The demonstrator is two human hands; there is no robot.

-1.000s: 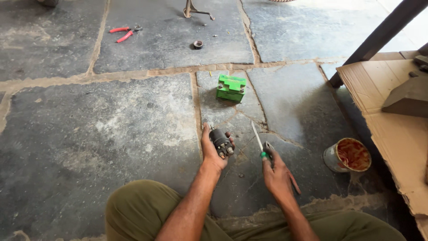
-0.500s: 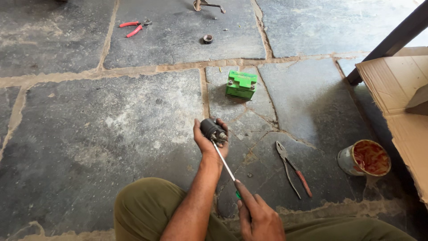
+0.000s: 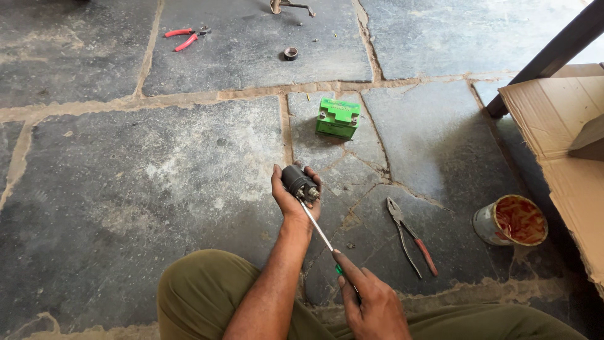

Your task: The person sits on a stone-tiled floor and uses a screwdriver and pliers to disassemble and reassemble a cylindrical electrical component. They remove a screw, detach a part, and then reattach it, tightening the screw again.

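- A small dark cylindrical motor part (image 3: 298, 181) is clenched in the left hand (image 3: 290, 196), above the stone floor (image 3: 157, 170).
- A screwdriver (image 3: 318, 231) (green handle) is grasped by the right hand (image 3: 371, 302); its tip is touching the part.
- Red-handled pliers (image 3: 410, 235) are lying right of this grip.
- A green box (image 3: 338, 118) is seen beyond the left grip.

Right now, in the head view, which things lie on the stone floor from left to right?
Red-handled cutters → small ring → green box → pliers → open tin → cardboard.
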